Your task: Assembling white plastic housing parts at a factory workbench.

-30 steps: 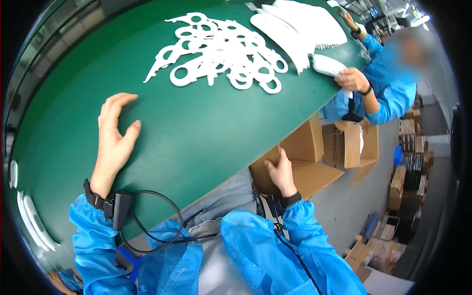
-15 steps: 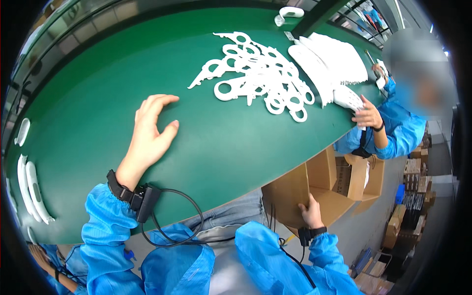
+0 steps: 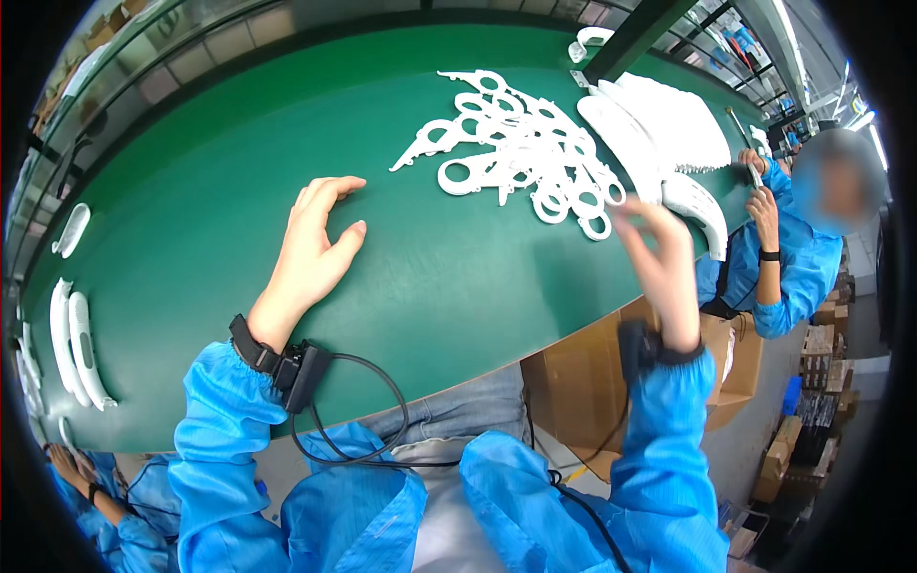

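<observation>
My left hand (image 3: pixel 313 250) rests on the green table (image 3: pixel 401 306), its thumb apart from its curled fingers and nothing in its grasp. My right hand (image 3: pixel 664 272), blurred by motion, is over the table's near right edge. Its thumb and fingers look spread, with nothing visible between them. Closest to its fingertips are flat white plastic parts with round rings (image 3: pixel 549 205), lying in a loose heap. Just beyond that hand are a curved white plastic shell (image 3: pixel 697 212) and a stack of larger white shells (image 3: pixel 621 138).
An open cardboard box (image 3: pixel 583 382) stands below the table's near right edge. At right a co-worker in a blue jacket (image 3: pixel 798 277) handles a small part. Long white shells (image 3: pixel 81 349) lie far left. A dark post (image 3: pixel 635 43) rises at the back. Another person's hand (image 3: pixel 72 468) shows lower left.
My right hand has left the cardboard box and come up over the table beside the white parts. The co-worker has let go of the curved shell. My left hand keeps its pose.
</observation>
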`<state>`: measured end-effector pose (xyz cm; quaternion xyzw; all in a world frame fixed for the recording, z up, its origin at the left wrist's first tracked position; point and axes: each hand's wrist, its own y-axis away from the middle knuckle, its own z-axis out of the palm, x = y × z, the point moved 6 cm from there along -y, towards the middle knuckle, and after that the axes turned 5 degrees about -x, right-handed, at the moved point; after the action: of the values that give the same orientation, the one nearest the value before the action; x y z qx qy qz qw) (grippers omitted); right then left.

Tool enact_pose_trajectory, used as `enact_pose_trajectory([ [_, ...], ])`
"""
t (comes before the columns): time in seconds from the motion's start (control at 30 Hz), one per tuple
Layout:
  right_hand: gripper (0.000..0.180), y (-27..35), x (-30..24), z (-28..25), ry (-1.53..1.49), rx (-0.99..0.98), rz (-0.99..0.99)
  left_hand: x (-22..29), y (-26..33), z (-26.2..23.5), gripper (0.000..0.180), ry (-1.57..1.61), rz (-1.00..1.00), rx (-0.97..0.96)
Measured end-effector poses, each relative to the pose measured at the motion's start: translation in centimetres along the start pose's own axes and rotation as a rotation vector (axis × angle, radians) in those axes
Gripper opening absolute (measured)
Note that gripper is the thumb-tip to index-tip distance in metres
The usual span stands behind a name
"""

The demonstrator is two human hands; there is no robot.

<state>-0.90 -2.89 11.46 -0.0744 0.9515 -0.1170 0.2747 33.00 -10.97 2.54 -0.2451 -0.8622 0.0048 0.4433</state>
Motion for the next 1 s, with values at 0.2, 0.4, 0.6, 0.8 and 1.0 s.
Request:
enact_pose_trajectory([
  [0.2, 0.040, -11.6, 1.3, 5.5, 0.093, -0.292, -0.193, -0.6, -0.1, -0.8, 0.042, 0.117, -0.055, 0.065],
  [0.4, 0.037, -13.1, 2.1, 6.9, 0.202, -0.566, -0.018, -0.8, -0.4, -0.7, 0.041, 0.086, -0.016, 0.045],
  [0.6, 0.051, -12.6, 1.5, 5.6, -0.054, -0.484, 0.050, -0.9, -0.2, -0.6, 0.041, 0.078, -0.031, 0.048],
  [0.8, 0.049, -10.6, -2.5, 7.2, -0.770, -0.567, 0.172, -0.3, -0.3, -0.8, 0.042, 0.094, -0.027, 0.051],
  [1.0, 0.034, -8.2, -11.6, 16.2, -0.942, -0.603, 0.065, 1.1, 0.6, 0.3, 0.043, 0.461, 0.124, -0.147],
])
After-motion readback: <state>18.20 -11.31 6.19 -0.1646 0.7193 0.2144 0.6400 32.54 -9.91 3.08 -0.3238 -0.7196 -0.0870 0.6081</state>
